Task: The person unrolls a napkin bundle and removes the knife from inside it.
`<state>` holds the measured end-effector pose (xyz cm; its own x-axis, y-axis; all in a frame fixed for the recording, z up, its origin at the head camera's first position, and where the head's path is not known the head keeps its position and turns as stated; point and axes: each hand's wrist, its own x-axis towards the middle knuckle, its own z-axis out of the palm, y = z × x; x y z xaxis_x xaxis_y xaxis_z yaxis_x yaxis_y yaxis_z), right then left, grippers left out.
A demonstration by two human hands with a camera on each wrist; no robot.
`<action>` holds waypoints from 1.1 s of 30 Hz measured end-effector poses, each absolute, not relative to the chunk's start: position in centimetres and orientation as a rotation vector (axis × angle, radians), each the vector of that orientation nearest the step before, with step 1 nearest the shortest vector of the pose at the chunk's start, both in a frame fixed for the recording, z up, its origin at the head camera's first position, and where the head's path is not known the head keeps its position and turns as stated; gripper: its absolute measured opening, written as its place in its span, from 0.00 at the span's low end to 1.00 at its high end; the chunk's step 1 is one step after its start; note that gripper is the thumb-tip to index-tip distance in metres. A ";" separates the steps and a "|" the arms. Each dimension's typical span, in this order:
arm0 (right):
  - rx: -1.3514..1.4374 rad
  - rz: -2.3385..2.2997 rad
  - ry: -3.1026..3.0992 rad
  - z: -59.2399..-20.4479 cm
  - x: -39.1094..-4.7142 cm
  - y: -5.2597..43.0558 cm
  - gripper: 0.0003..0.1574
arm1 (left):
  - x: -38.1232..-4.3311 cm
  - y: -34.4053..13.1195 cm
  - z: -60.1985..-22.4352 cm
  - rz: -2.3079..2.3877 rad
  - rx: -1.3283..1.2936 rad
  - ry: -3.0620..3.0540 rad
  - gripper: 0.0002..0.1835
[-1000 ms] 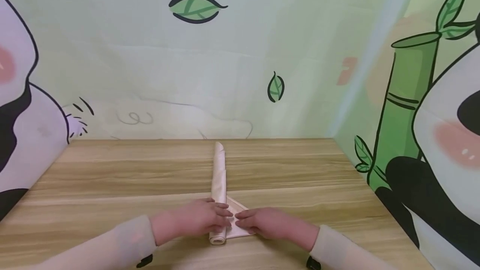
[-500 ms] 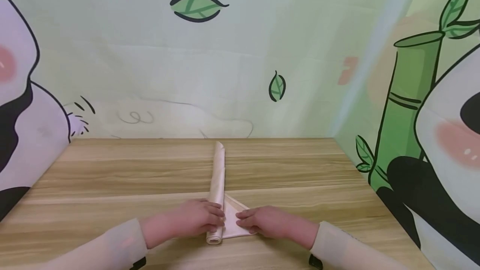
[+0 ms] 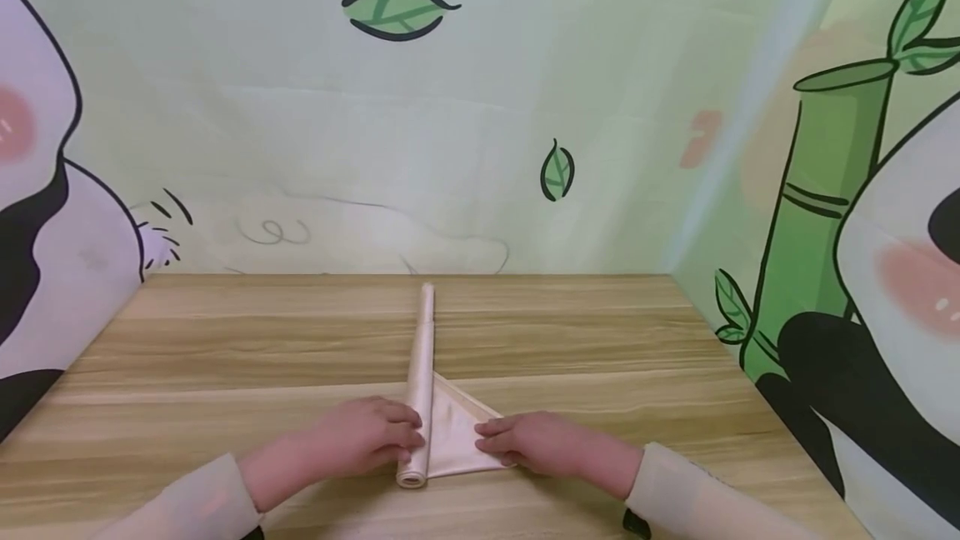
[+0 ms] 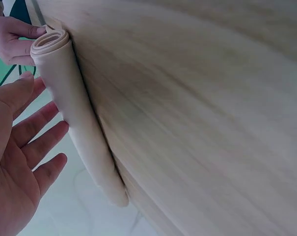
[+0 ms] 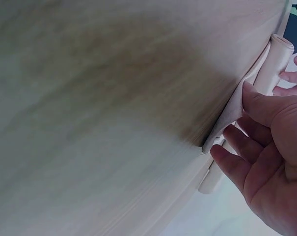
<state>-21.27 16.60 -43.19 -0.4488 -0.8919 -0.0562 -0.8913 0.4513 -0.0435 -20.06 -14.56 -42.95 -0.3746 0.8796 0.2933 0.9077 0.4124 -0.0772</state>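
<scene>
Your left hand [image 3: 363,436] had shifted leftward with the cloth roll [image 3: 422,365] on the table [image 3: 225,340], relaxed fingers touching it; your right hand [image 3: 543,444], fingers loosely extended, rested on the unrolled flap [image 3: 453,436].

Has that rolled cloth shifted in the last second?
Yes: the rolled cloth has moved to the person's left, judged against the small printed leaf.

We see the right hand [image 5: 281,152] touching the loose flap [image 5: 232,112] of a pale cloth roll [image 5: 273,64] on the tabletop [image 5: 89,98]. We glimpse the left hand [image 5: 293,77] beyond.
</scene>
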 end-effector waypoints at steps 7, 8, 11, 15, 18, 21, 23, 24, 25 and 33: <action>-1.624 -0.030 2.615 -42.9 -21.3 17.0 0.22 | -19.6 -16.1 -43.4 -0.189 -1.503 -2.398 0.11; -1.625 -0.036 2.615 -42.9 -21.3 17.2 0.22 | -19.5 -16.2 -43.4 -0.191 -1.490 -2.415 0.12; -1.631 -0.055 2.614 -42.9 -21.4 17.6 0.22 | -19.2 -16.2 -43.3 -0.183 -1.469 -2.471 0.14; -1.622 -0.102 2.613 -43.3 -21.6 18.3 0.22 | -18.9 -15.5 -42.8 -0.153 -1.458 -2.505 0.14; -1.611 -0.143 2.606 -43.4 -21.8 18.7 0.22 | -18.8 -14.4 -42.5 -0.115 -1.437 -2.514 0.13; -1.620 -0.165 2.605 -43.5 -21.9 19.1 0.22 | -18.8 -12.9 -42.3 -0.032 -1.457 -2.533 0.15; -1.628 -0.172 2.608 -43.5 -21.9 19.3 0.21 | -18.9 -11.8 -42.4 0.047 -1.497 -2.546 0.18; -1.632 -0.175 2.610 -43.5 -21.9 19.4 0.21 | -18.9 -11.3 -42.4 0.083 -1.520 -2.547 0.19; -1.636 -0.180 2.611 -43.5 -21.9 19.5 0.21 | -18.9 -10.9 -42.5 0.112 -1.540 -2.542 0.19; -1.638 -0.229 2.623 -43.2 -22.0 20.2 0.21 | -19.4 -9.9 -43.3 0.121 -1.546 -2.560 0.16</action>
<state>-21.96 20.23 -43.19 -0.4414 -0.8963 0.0432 -0.8902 0.4314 -0.1467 -19.37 -9.86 -43.25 -0.4586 0.8846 0.0847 0.8726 0.4663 -0.1453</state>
